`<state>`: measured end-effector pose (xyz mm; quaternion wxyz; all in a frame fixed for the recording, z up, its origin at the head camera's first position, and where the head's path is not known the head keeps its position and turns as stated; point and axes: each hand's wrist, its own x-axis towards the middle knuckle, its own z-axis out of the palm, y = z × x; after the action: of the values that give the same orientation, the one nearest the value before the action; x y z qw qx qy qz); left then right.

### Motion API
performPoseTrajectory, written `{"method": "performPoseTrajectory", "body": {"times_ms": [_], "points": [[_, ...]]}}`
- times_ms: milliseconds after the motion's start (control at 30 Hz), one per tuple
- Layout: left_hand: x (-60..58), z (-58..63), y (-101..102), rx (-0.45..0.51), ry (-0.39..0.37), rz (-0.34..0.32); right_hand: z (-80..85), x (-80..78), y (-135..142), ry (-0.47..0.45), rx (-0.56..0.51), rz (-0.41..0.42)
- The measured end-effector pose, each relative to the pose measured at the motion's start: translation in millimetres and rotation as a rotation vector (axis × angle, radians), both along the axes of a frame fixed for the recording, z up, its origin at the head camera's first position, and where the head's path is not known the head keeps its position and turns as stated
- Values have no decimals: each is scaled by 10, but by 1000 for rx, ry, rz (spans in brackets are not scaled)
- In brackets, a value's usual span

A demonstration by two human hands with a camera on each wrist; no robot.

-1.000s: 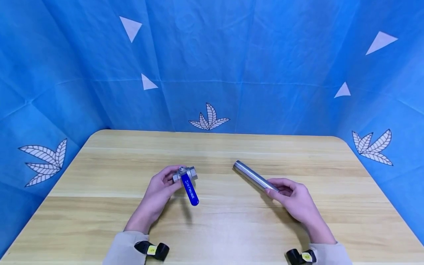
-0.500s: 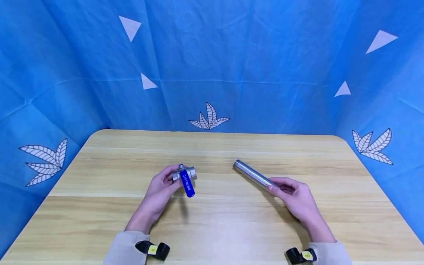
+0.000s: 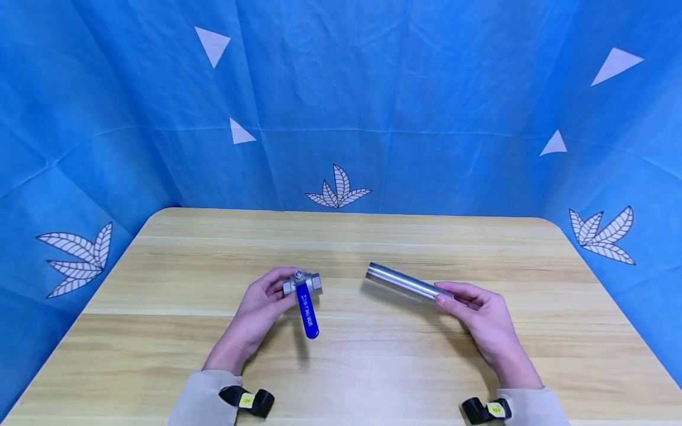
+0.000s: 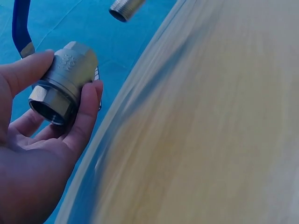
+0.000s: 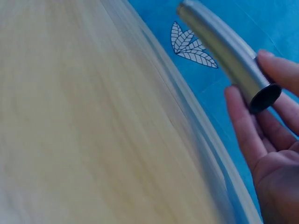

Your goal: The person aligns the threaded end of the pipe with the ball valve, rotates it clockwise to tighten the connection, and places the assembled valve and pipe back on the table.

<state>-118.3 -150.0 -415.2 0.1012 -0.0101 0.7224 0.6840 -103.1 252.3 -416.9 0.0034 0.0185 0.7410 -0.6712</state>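
In the head view my left hand [image 3: 262, 307] grips a steel ball valve [image 3: 314, 283] above the table. Its blue lever handle [image 3: 307, 310] points toward me. The left wrist view shows the valve body [image 4: 74, 65] between thumb and fingers, with an open hex end facing the camera. Over on the right, my right hand [image 3: 487, 319] pinches the near end of a steel pipe [image 3: 402, 280]. The pipe's far end points left toward the valve, with a gap between them. Threads show on the pipe tip [image 4: 125, 9] in the left wrist view; its hollow near end [image 5: 265, 98] appears in the right wrist view.
Both hands are over a light wooden table [image 3: 341, 367]. A blue cloth [image 3: 341, 89] with white leaf and triangle patterns surrounds its back and sides. A black camera [image 3: 247, 401] is strapped to the left wrist and another [image 3: 485, 410] to the right.
The pipe's far end has swung left and slightly toward me, so the pipe lies flatter across the view. The valve's lever tip rose, then dropped again; the left hand has barely shifted.
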Motion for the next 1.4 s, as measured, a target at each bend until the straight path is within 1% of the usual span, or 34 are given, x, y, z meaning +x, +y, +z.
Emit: {"method": "performPoseTrajectory", "body": {"times_ms": [67, 233, 333, 433, 567, 667, 867, 1133, 1267, 1400], "points": [[-1, -5, 0, 9, -4, -8, 5, 5, -4, 35, -75, 12], [3, -6, 0, 41, -6, -54, 10, 2, -10, 106, -219, 60], [9, 0, 4, 49, -1, -87, 20, 3, -23, 127, -277, 110], [13, 10, 7, 53, 8, -106, 42, 2, -59, 134, -307, 158], [15, 29, 28, 63, 13, -111, 73, 3, -144, 125, -320, 192], [23, 41, 60, 67, 1, -118, 83, 9, -217, 112, -307, 199], [48, 55, 135, 49, -13, -148, 71, 25, -316, 92, -264, 175], [69, 66, 180, 46, -43, -124, 90, 23, -344, 99, -292, 154], [67, 60, 194, 38, -40, -131, 92, 16, -351, 96, -301, 134], [63, 53, 189, 56, -31, -129, 77, 13, -364, 88, -295, 132]]}}
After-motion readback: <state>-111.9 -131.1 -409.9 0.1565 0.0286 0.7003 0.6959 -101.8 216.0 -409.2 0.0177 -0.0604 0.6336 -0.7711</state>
